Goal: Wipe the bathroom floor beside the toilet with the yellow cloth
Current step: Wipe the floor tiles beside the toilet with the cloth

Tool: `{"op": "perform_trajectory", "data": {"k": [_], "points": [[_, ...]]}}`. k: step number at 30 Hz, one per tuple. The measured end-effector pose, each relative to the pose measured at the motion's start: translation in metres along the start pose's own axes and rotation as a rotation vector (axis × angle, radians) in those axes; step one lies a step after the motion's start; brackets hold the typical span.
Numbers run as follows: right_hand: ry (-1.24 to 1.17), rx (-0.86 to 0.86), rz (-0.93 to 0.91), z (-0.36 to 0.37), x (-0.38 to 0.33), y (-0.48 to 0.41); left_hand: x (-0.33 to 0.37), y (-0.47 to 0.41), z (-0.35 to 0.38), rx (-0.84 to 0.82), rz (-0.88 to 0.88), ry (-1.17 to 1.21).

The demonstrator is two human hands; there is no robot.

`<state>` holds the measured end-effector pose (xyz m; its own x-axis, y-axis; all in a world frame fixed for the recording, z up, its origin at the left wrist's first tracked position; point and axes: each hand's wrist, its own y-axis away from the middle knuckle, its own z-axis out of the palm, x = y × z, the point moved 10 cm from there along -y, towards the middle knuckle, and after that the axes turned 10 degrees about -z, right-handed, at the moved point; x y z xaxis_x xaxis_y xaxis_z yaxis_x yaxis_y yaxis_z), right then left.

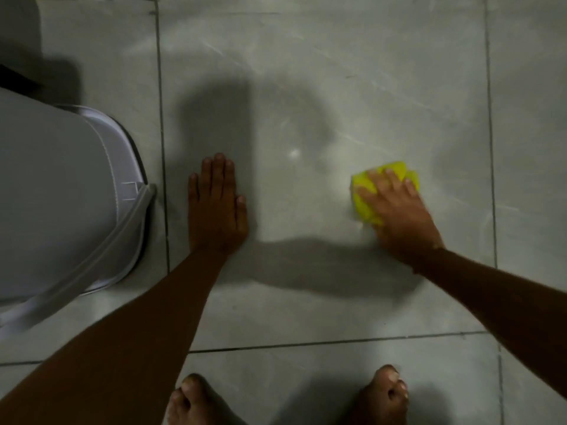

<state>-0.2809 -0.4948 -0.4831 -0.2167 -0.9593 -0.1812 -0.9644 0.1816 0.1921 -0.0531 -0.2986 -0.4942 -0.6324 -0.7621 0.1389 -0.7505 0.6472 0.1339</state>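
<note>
The yellow cloth (365, 194) lies bunched on the grey tiled floor (306, 87), right of centre. My right hand (399, 216) presses down on it with fingers spread, covering its near half. My left hand (216, 207) rests flat on the floor, palm down, fingers together, holding nothing. It sits just right of a dark grout line, a short way from the white toilet (61, 191) at the left edge. The cloth is about two hand-widths to the right of my left hand.
My two bare feet (196, 400) (383, 394) stand at the bottom edge. Dark grout lines (162, 148) divide the large tiles. Shadows of my arms and head fall across the middle tile. A bright reflection (294, 154) glints on the floor.
</note>
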Motion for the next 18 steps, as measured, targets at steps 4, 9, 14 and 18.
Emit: {"op": "perform_trajectory", "data": {"k": [4,9,14,18], "points": [[-0.113,0.214,0.471,-0.020,0.016,-0.057,0.000,0.000,0.000,0.008,0.006,0.004],[-0.037,0.039,-0.137,0.007,-0.099,-0.033,-0.001,0.000,0.000,0.008,-0.006,-0.001],[-0.065,-0.082,-0.230,0.013,-0.036,0.030,-0.003,0.001,0.000,0.001,-0.008,0.013],[-0.118,0.093,0.243,-0.016,0.042,-0.020,-0.002,0.000,0.002,-0.004,0.000,0.022]]}}
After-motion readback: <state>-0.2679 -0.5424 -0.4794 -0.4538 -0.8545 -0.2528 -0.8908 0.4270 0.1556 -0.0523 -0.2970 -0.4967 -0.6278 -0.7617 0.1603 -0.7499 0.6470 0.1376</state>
